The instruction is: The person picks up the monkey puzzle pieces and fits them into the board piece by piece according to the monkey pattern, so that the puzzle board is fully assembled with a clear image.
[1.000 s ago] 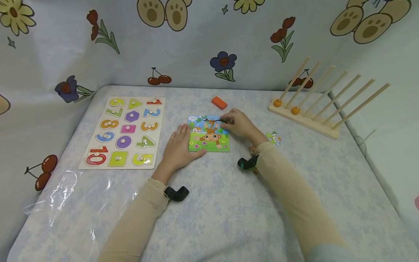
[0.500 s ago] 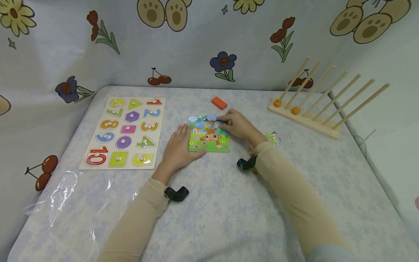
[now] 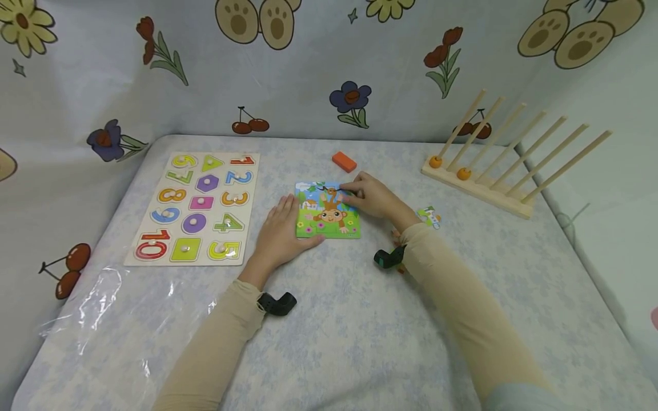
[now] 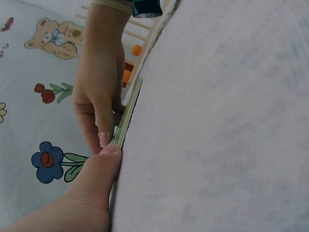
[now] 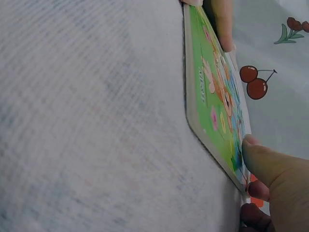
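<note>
A small square jigsaw puzzle (image 3: 331, 217) with a monkey hanging from a branch lies mid-table. My left hand (image 3: 280, 231) rests flat along its left side, fingers straight, thumb at the front edge. My right hand (image 3: 375, 194) is at the puzzle's upper right corner, pinching a puzzle piece between thumb and index finger; the piece is mostly hidden under the fingertips. In the right wrist view, the right thumb (image 5: 260, 157) lies on the puzzle's face with the other fingers curled by its edge. The left wrist view has the left thumb (image 4: 99, 174) against the board's thin side.
Loose puzzle pieces (image 3: 429, 217) lie by the right forearm, partly hidden. An orange block (image 3: 344, 161) sits behind the puzzle. A number-and-shape board (image 3: 247, 228) lies left; a pegged wooden stand (image 3: 493, 197) with two orange beads is at back right. Clear plastic (image 3: 97, 302) lies front left.
My right hand has shifted slightly left over the puzzle's upper right corner with the piece at its fingertips, then barely moved. My left hand has stayed in place.
</note>
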Available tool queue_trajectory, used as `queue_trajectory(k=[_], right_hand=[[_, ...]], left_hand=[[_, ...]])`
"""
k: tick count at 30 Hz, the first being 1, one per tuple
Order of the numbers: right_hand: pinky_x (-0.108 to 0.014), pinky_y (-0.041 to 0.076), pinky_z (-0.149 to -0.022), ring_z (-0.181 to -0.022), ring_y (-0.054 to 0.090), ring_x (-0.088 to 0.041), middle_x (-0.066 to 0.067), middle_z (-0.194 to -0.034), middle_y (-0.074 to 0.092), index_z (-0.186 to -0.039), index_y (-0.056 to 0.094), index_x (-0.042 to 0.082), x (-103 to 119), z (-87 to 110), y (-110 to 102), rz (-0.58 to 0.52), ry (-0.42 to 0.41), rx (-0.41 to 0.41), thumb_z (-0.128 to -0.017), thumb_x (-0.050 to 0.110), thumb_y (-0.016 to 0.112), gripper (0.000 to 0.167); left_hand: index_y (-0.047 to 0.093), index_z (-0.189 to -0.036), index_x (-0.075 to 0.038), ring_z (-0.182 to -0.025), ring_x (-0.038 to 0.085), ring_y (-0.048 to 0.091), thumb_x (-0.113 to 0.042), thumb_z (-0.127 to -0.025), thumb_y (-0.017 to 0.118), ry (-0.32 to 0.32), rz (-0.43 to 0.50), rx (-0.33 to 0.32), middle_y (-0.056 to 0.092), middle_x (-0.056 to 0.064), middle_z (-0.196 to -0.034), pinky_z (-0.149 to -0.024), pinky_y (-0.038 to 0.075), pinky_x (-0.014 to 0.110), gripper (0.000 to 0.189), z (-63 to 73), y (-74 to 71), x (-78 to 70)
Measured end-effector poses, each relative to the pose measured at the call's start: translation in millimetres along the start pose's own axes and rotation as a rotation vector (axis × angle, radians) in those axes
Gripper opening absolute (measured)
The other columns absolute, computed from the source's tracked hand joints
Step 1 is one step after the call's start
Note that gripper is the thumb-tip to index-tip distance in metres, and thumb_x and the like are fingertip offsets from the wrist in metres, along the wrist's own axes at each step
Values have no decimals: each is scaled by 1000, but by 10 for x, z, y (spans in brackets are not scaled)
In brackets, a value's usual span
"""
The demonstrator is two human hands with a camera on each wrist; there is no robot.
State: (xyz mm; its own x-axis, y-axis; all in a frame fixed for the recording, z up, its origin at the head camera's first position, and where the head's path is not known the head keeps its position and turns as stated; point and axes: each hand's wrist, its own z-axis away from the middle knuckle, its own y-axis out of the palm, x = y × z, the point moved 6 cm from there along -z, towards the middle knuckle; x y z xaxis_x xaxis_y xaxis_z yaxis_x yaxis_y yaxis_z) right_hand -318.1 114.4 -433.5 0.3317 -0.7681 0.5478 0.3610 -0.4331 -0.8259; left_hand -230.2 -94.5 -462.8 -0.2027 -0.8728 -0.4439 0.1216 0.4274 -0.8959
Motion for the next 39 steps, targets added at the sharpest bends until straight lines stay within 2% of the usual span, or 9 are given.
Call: queue_trajectory(k=[10, 18, 25, 30, 35, 39], right_hand=[[-34, 40, -76, -90, 47, -21, -5, -118, 51, -144, 54, 18, 6, 76, -14, 39, -3, 3, -98, 40, 61, 52], [-33, 40, -73, -88, 47, -19, -5, -113, 49, -144, 54, 15, 0, 145, -10, 44, -1, 16, -96, 39, 64, 55], [-33, 39, -73, -90, 45, -20, -4, -114, 48, -147, 50, 16, -8, 203, 4, 49, 28, 25, -89, 45, 71, 68], [-32, 39, -73, -91, 45, -19, -4, -116, 47, -149, 47, 15, 12, 244, 7, 70, 22, 35, -89, 48, 71, 73], [-33, 40, -74, -91, 46, -19, -4, -116, 49, -148, 48, 16, 24, 291, -2, 48, 2, 34, -91, 46, 69, 69], [-35, 45, -76, -95, 49, -20, -3, -118, 52, -145, 52, 19, -17, 364, -115, -75, -1, 6, -97, 37, 64, 54]], left_hand=[[12, -159, -3, -156, 28, 5, -79, -79, 57, 6, -3, 0, 9, 15, -167, -127, 8, 46, 119, -7, -4, -13], [12, -160, -5, -157, 27, 4, -79, -80, 57, -4, 5, 0, 9, 13, -168, -127, 8, 44, 118, -6, -2, -20], [12, -160, -5, -156, 27, 5, -79, -79, 57, 1, 3, -5, 10, 14, -168, -127, 9, 45, 119, -10, 2, -21], [12, -160, -5, -157, 27, 5, -80, -79, 57, 2, 5, -7, 10, 13, -168, -127, 9, 45, 119, -5, -4, -25], [11, -160, -4, -156, 28, 5, -79, -79, 58, 1, 15, 0, 9, 13, -168, -127, 8, 46, 119, 10, -6, -25], [11, -160, -5, -157, 27, 5, -78, -79, 59, -2, 22, 4, 8, 13, -168, -127, 8, 46, 119, 14, -11, -16]])
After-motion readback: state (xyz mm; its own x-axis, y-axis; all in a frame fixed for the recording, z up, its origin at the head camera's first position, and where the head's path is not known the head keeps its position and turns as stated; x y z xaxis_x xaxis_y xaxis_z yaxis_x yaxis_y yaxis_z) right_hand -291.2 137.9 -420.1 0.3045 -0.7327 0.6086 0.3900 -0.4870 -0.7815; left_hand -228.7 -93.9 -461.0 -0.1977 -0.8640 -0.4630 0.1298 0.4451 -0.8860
